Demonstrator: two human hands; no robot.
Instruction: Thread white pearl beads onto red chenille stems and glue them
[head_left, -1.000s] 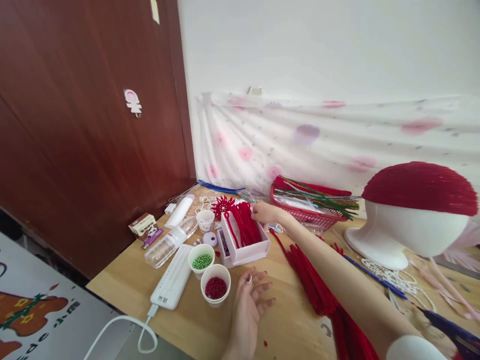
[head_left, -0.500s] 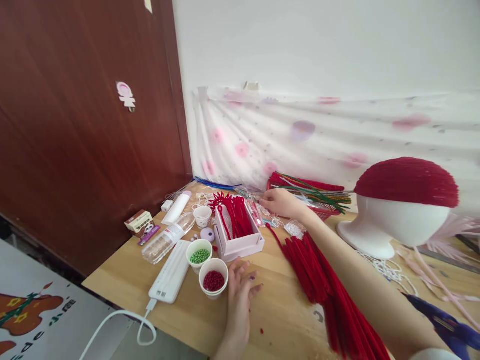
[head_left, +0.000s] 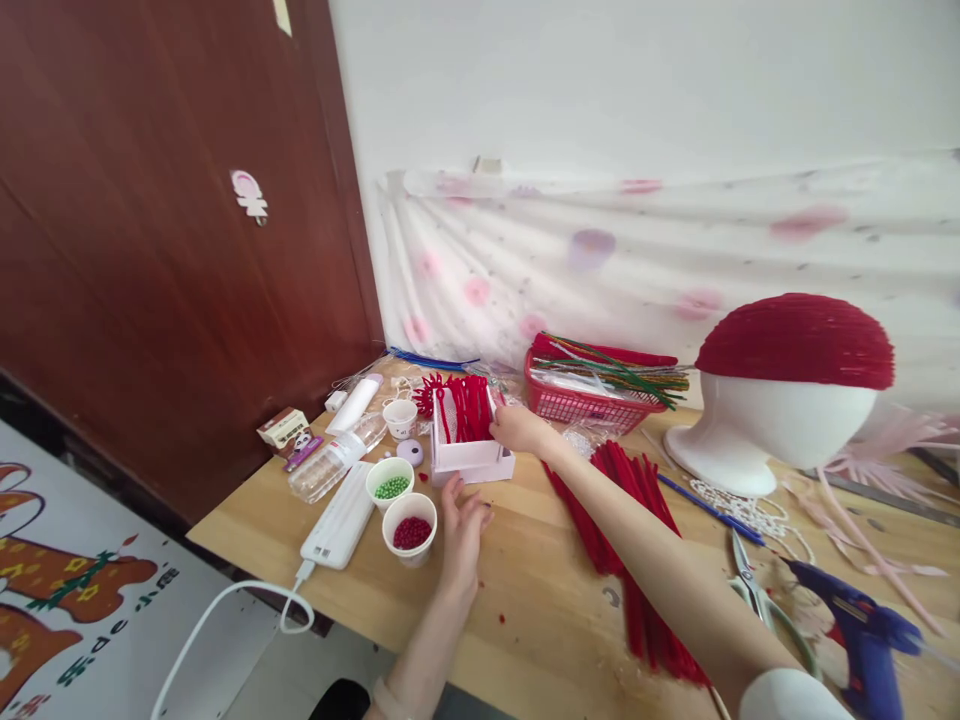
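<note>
Two hands are at the one pink box [head_left: 471, 458] that sits on the wooden worktop [head_left: 540, 600], toward its back left part. The right hand [head_left: 519, 430] reaches across to the box's right rim with fingers curled at the edge; whether they pinch anything there cannot be told. The left hand [head_left: 459, 520] rests just in front of the box, fingers loosely spread and holding nothing, its fingertips near the front wall. The box is filled with red pipe-cleaner pieces [head_left: 466, 408] standing up out of it. Three small white cups stand left of the box: one with red beads [head_left: 409, 530], one with green beads [head_left: 390, 484], and one further back [head_left: 400, 416] whose contents do not show. One white power strip [head_left: 339, 515] lies beside the cups, with one clear bottle [head_left: 330, 461] beyond it. To the right of the box lies one bundle of long red pipe cleaners [head_left: 634, 540], and behind it one red basket [head_left: 589, 395] of mixed-colour stems. One white head form [head_left: 765, 430] wears a red cap. One pair of scissors [head_left: 754, 585] and one blue glue gun [head_left: 862, 630] lie at the right.
</note>
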